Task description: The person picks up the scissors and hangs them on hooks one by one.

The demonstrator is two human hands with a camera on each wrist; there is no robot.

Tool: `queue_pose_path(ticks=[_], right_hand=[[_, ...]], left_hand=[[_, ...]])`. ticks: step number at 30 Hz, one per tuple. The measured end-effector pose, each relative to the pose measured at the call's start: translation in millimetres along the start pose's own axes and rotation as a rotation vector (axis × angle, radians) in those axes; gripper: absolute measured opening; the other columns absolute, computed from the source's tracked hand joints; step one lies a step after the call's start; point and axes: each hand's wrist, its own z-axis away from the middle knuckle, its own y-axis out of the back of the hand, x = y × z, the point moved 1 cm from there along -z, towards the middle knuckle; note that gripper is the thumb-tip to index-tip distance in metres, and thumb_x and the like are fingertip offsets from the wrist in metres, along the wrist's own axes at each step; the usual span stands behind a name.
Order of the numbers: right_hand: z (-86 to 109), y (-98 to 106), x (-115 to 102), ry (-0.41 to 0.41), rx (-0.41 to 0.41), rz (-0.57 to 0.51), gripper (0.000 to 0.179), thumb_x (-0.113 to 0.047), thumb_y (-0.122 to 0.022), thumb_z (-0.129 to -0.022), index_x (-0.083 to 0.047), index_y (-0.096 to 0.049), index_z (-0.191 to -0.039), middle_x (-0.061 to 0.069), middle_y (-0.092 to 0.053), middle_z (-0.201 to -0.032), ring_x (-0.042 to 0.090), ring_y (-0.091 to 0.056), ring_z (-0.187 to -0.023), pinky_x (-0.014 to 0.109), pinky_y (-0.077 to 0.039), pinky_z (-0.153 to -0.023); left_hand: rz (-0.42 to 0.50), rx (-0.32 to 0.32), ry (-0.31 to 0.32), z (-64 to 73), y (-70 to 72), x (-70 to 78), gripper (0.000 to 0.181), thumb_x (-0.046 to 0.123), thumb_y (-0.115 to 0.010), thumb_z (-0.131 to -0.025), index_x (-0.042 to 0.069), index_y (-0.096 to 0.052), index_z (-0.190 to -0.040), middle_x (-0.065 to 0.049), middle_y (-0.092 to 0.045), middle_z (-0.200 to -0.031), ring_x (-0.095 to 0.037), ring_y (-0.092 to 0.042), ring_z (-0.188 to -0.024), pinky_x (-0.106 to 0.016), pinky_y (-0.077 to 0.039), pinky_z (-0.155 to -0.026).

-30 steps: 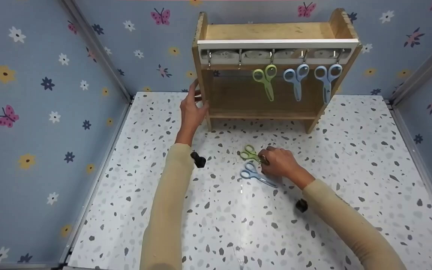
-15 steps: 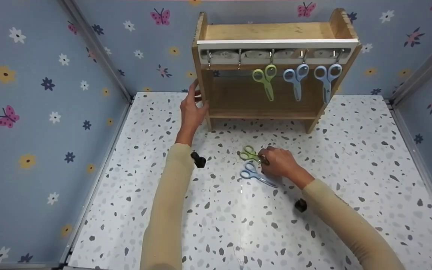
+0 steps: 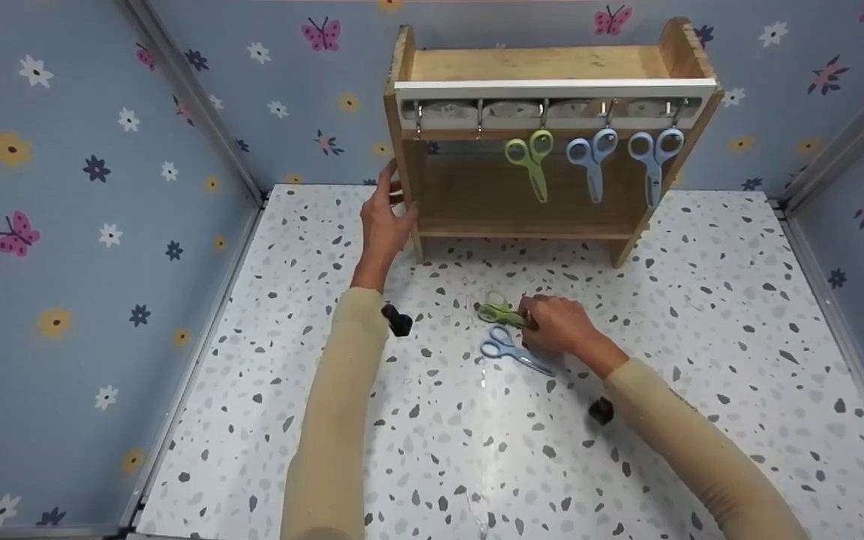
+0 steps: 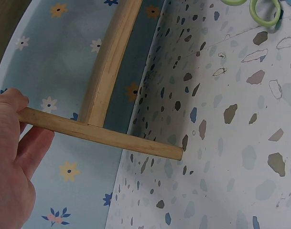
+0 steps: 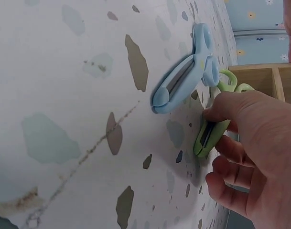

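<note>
Right hand (image 3: 561,325) pinching green plastic-handled scissors (image 3: 499,310) at the blades, flat on the speckled white terrazzo-pattern worktop (image 3: 702,337), just beside pale blue plastic-handled scissors (image 3: 511,351); left hand (image 3: 385,217) gripping the side post of the wooden hook rack (image 3: 552,67). Pick-up step in hand, judged; next calls for lifting handles toward a free hook. Blue flower-and-butterfly wallpapered walls (image 3: 64,187) all around.

A small staged booth, more a recording set than a lived-in room, is showing here. Blue wallpaper (image 3: 102,150) printed with flowers and butterflies is covering three walls, and metal strips (image 3: 199,112) are running down the corners. A speckled terrazzo-style tabletop (image 3: 702,337) is filling the floor of the booth. A wooden rack (image 3: 552,64) is standing at the back, with child-sized scissors (image 3: 529,161) hanging from its hooks.
</note>
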Motion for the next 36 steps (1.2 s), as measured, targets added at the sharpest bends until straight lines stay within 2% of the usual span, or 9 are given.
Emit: queue_pose_path(ticks=[6, 13, 27, 36], right_hand=[[2.3, 1.4, 0.7, 0.021, 0.016, -0.019, 0.018, -0.016, -0.077, -0.096, -0.010, -0.077, -0.113, 0.012, -0.080, -0.103, 0.029, -0.072, -0.079, 0.050, -0.059, -0.066], [1.3, 2.0, 0.5, 0.023, -0.001, -0.008, 0.019, -0.017, -0.077, -0.096, -0.011, -0.077, -0.114, 0.010, -0.083, -0.106, 0.031, -0.075, -0.084, 0.052, -0.062, -0.070], [0.7, 0.7, 1.1, 0.017, -0.005, -0.023, 0.019, -0.018, -0.082, -0.094, -0.015, -0.076, -0.113, 0.006, -0.083, -0.101, 0.026, -0.073, -0.080, 0.047, -0.061, -0.070], [1.7, 1.5, 2.4, 0.059, 0.033, -0.027, 0.013, -0.016, -0.081, -0.094, -0.013, -0.076, -0.106, 0.006, -0.081, -0.093, 0.023, -0.069, -0.072, 0.043, -0.054, -0.060]], left_hand=[[0.003, 0.010, -0.031, -0.5, -1.1, -2.5, 0.077, 0.008, -0.073, -0.108, 0.012, -0.038, -0.176, -0.022, -0.071, -0.151, -0.038, -0.074, -0.133, -0.051, -0.060, -0.119], [0.007, 0.010, -0.022, -0.6, -1.1, -2.8, 0.077, 0.009, -0.073, -0.108, 0.013, -0.038, -0.176, -0.022, -0.071, -0.152, -0.038, -0.074, -0.134, -0.051, -0.060, -0.119], [0.012, 0.002, -0.015, -1.9, -0.8, -3.1, 0.077, 0.009, -0.074, -0.108, 0.014, -0.038, -0.176, -0.022, -0.070, -0.153, -0.038, -0.074, -0.135, -0.050, -0.060, -0.119], [0.022, 0.019, -0.046, -2.0, -1.3, -4.4, 0.076, 0.007, -0.074, -0.106, 0.012, -0.040, -0.175, -0.023, -0.071, -0.151, -0.040, -0.075, -0.133, -0.053, -0.060, -0.119]])
